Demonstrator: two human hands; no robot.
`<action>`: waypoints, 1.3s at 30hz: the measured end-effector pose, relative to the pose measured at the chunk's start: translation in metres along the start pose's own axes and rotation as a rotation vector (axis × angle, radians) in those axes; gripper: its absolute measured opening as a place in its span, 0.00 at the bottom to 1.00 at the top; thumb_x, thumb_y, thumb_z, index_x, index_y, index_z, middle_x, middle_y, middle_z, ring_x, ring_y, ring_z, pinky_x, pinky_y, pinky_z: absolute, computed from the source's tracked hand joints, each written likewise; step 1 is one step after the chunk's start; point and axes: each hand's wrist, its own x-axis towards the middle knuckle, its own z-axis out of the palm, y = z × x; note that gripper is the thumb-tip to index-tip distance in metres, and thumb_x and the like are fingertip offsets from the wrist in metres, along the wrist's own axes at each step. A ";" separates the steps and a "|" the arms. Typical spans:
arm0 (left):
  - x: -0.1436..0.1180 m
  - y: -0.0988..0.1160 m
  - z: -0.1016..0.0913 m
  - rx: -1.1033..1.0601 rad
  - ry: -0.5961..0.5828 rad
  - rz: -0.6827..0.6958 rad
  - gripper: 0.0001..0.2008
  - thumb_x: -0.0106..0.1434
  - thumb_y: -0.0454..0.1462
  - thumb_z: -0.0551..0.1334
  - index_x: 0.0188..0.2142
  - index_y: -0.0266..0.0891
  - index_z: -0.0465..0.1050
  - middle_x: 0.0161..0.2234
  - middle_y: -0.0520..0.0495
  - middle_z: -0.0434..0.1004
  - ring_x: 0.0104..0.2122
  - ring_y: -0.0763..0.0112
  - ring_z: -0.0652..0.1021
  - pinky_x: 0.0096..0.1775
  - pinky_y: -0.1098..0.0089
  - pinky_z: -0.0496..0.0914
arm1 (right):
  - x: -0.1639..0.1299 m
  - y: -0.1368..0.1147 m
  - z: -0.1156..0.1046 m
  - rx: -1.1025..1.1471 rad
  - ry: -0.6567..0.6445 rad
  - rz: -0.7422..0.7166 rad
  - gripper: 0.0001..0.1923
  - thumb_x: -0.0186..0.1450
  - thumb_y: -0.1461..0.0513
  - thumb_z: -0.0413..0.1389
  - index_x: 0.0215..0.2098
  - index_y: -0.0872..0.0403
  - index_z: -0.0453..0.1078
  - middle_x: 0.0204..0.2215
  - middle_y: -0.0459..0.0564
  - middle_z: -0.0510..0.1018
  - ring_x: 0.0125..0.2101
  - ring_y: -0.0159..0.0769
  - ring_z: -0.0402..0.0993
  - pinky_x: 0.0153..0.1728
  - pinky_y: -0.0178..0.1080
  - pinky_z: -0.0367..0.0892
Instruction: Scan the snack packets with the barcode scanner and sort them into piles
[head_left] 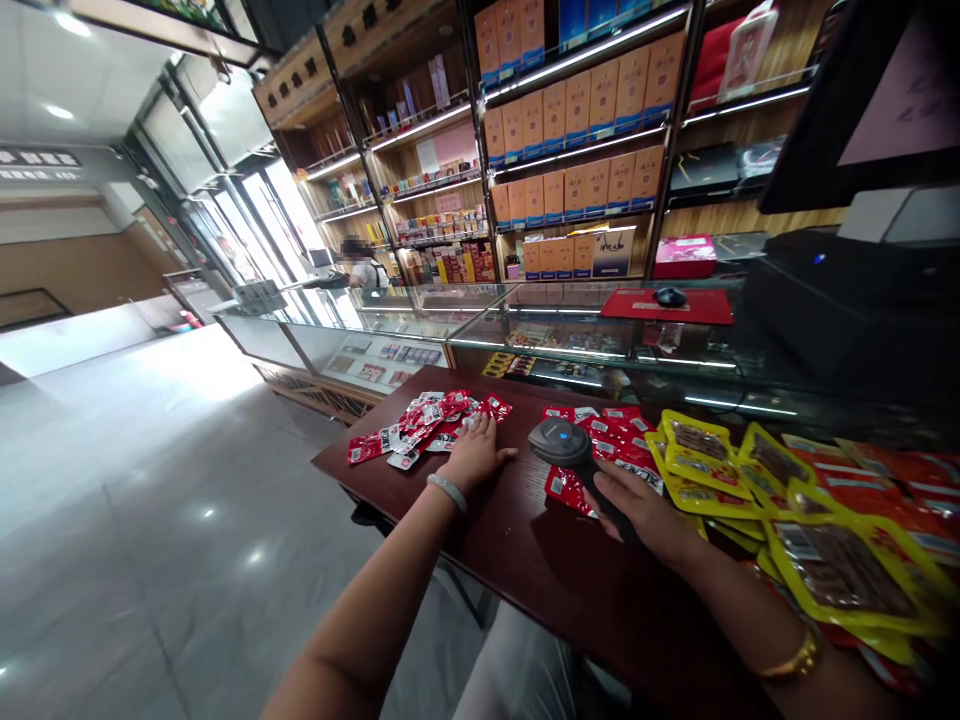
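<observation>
My left hand [475,456] lies with its fingers stretched out at the right edge of a loose pile of small red and white snack packets [424,425]. I cannot see anything gripped in it. In my right hand [643,505] is a dark barcode scanner [561,442], its handle wrapped by my fingers and its head turned to the left. Beneath and behind the scanner lie more red packets [611,432]. Yellow-edged snack packs [705,455] with brown contents are heaped to the right of my right hand.
The dark red-brown table [517,550] stands against a glass display counter [480,315]. Orange packs [855,470] lie at the far right. On the counter are a red mat [705,308], a mouse [670,297] and a black machine [847,300]. A person [367,270] is behind the counter farther off.
</observation>
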 end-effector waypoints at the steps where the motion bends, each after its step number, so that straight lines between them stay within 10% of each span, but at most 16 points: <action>1: -0.006 0.006 -0.001 -0.012 -0.012 0.021 0.39 0.65 0.55 0.54 0.66 0.30 0.54 0.67 0.29 0.52 0.68 0.50 0.52 0.65 0.52 0.48 | 0.000 0.001 0.000 -0.001 -0.004 -0.003 0.21 0.62 0.44 0.57 0.38 0.52 0.67 0.23 0.43 0.71 0.16 0.27 0.61 0.17 0.32 0.55; 8: -0.035 0.029 -0.022 -0.028 0.102 0.050 0.23 0.67 0.46 0.56 0.58 0.42 0.66 0.52 0.38 0.75 0.54 0.56 0.73 0.58 0.59 0.60 | 0.001 0.000 -0.001 -0.037 -0.026 -0.050 0.20 0.64 0.45 0.55 0.36 0.52 0.66 0.24 0.42 0.70 0.16 0.27 0.61 0.17 0.32 0.54; 14: -0.025 0.021 -0.017 0.081 0.104 -0.140 0.21 0.60 0.50 0.63 0.43 0.34 0.72 0.45 0.32 0.75 0.50 0.48 0.73 0.50 0.58 0.64 | 0.001 -0.001 -0.001 -0.038 -0.023 -0.066 0.19 0.65 0.45 0.54 0.36 0.52 0.66 0.24 0.42 0.69 0.16 0.26 0.62 0.17 0.32 0.55; 20: -0.020 0.013 -0.001 -0.380 0.137 -0.245 0.22 0.56 0.47 0.68 0.43 0.39 0.63 0.38 0.43 0.76 0.37 0.62 0.77 0.37 0.68 0.65 | 0.000 -0.003 0.000 0.012 -0.001 -0.111 0.18 0.65 0.46 0.55 0.36 0.52 0.66 0.24 0.42 0.70 0.16 0.26 0.62 0.17 0.32 0.56; 32: -0.029 0.021 0.004 -0.770 0.320 -0.207 0.21 0.52 0.47 0.69 0.37 0.41 0.61 0.31 0.53 0.70 0.31 0.70 0.72 0.35 0.71 0.63 | 0.001 -0.003 -0.001 0.070 0.050 -0.093 0.18 0.64 0.45 0.56 0.37 0.51 0.67 0.23 0.42 0.71 0.16 0.26 0.62 0.16 0.32 0.55; 39: -0.025 0.052 0.003 -0.892 0.230 -0.182 0.20 0.51 0.41 0.70 0.39 0.39 0.64 0.33 0.51 0.74 0.33 0.69 0.74 0.36 0.70 0.67 | -0.001 -0.004 0.002 0.064 0.055 -0.075 0.21 0.62 0.44 0.57 0.38 0.51 0.69 0.22 0.43 0.71 0.16 0.27 0.62 0.17 0.33 0.56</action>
